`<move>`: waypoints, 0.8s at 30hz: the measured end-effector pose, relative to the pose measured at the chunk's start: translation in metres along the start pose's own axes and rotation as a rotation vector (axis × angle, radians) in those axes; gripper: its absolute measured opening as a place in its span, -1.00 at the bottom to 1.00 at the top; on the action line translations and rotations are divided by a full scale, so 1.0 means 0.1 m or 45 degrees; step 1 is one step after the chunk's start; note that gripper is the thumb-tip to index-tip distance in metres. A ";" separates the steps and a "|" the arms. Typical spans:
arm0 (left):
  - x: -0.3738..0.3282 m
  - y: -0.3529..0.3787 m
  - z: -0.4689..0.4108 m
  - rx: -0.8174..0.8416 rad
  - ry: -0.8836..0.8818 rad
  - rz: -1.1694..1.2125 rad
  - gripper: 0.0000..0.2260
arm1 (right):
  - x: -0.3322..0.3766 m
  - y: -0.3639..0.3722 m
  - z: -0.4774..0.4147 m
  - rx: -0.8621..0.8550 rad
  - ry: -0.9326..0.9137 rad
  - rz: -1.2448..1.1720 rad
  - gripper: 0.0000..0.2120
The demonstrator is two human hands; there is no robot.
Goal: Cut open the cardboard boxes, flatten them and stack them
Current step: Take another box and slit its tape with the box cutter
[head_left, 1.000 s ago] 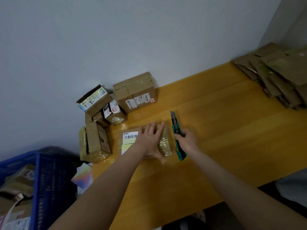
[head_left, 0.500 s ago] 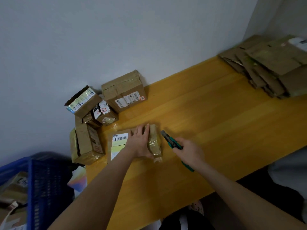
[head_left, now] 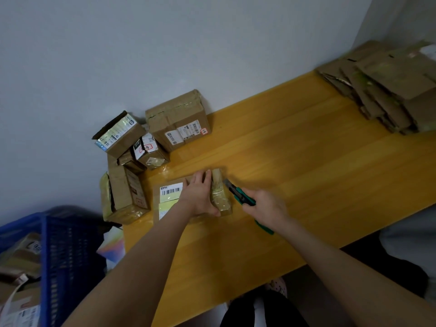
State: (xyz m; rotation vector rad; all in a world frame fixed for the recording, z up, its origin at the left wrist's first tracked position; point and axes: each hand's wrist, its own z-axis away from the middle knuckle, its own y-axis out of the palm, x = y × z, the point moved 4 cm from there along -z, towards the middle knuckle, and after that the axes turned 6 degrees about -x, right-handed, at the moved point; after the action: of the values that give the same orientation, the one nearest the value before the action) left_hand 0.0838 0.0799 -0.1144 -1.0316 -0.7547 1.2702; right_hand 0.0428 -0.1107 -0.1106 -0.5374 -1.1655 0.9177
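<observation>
My left hand presses flat on the taped box on the table; my right hand grips the utility knife, blade at the box's end. If it skids on the glossy tape, it could cut me — my left hand sits just beside it.

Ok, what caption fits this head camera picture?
Left hand holds down a taped box; right hand points a green knife at its edge.
</observation>
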 end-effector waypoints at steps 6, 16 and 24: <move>0.03 0.00 -0.03 -0.010 0.000 0.025 0.21 | -0.08 0.03 0.06 0.137 -0.078 -0.063 -0.48; 0.03 0.00 0.00 0.003 -0.008 0.039 0.19 | -0.12 -0.08 0.03 0.290 -0.156 0.018 -0.46; 0.06 -0.15 -0.04 -0.201 -0.428 0.142 0.07 | -0.19 0.04 -0.12 -0.050 0.207 -0.359 -0.61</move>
State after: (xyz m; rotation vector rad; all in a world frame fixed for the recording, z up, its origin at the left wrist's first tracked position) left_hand 0.0938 0.0853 -0.1028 -1.0088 -1.0802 1.5207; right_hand 0.0502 -0.1233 -0.1280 -0.4565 -1.0803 0.5998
